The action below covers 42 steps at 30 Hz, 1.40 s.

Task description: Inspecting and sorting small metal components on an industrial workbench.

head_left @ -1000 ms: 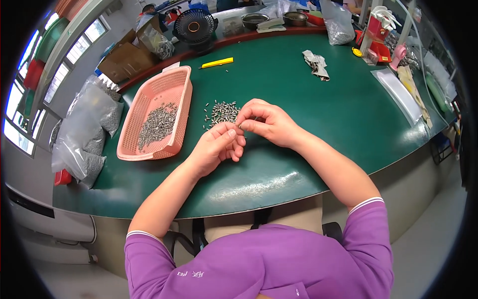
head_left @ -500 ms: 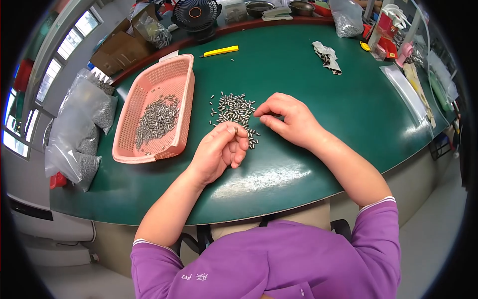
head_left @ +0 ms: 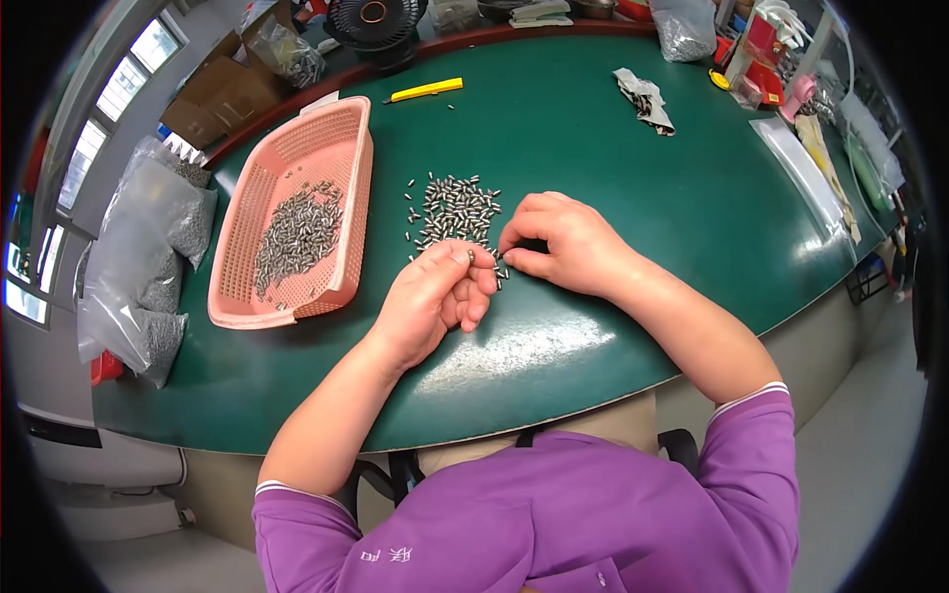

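Observation:
A loose pile of small silvery metal pins (head_left: pixel 457 210) with dark bands lies on the green table. Just in front of the pile is my left hand (head_left: pixel 440 295), palm turned up and fingers curled. Its thumb and forefinger pinch one small metal pin (head_left: pixel 471 256). At the pile's right edge, my right hand (head_left: pixel 568 247) has its thumb and forefinger closing around a small dark bit that looks like another pin. To the left stands a pink perforated plastic basket (head_left: pixel 360 198), with many of the same pins inside.
Clear bags of metal parts (head_left: pixel 158 262) sit at the left edge. A yellow utility knife (head_left: pixel 426 90), a crumpled white wrapper (head_left: pixel 645 102) and a black fan (head_left: pixel 374 30) are farther back. Clear plastic sleeves (head_left: pixel 803 178) lie at the right.
My right hand has moved slightly down and left to the pile's edge, its thumb and forefinger drawing together. My left hand keeps its pinch. The view has shifted slightly.

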Motion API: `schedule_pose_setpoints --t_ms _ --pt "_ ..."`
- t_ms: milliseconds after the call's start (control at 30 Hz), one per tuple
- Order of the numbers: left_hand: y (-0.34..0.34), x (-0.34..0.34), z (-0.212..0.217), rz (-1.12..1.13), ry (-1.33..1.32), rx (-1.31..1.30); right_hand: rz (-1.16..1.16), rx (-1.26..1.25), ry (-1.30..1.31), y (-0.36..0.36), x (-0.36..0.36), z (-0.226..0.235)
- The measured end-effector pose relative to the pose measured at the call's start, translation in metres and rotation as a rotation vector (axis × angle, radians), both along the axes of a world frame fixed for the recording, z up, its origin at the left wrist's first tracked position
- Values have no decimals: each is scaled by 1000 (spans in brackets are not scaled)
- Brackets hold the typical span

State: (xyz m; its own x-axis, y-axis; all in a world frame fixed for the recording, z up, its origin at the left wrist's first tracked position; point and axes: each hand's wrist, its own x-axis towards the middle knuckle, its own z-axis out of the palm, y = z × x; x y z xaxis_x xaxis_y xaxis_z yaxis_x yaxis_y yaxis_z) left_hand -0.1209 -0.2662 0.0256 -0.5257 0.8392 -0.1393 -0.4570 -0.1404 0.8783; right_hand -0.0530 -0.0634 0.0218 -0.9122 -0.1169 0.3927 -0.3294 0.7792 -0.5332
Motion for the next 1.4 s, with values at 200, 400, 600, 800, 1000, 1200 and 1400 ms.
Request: schedule_pose_setpoints --t_ms 200,400,600,800,1000,1200,1400 --pt "0 -1 -2 41 23 15 -1 53 -3 -2 2 2" --pt "1 0 2 29 2 -22 34 118 2 1 2 0" --pt "1 5 2 9 94 -127 52 -94 1 -5 2 8" --pt "0 5 2 -58 122 -146 175 -171 146 -13 5 13" --pt "2 4 -1 -24 6 -54 85 -94 134 -4 4 10" --pt "1 2 -1 -7 -29 -47 132 -4 87 -4 4 3" --pt "2 1 2 19 -18 -65 125 92 33 -2 5 2"
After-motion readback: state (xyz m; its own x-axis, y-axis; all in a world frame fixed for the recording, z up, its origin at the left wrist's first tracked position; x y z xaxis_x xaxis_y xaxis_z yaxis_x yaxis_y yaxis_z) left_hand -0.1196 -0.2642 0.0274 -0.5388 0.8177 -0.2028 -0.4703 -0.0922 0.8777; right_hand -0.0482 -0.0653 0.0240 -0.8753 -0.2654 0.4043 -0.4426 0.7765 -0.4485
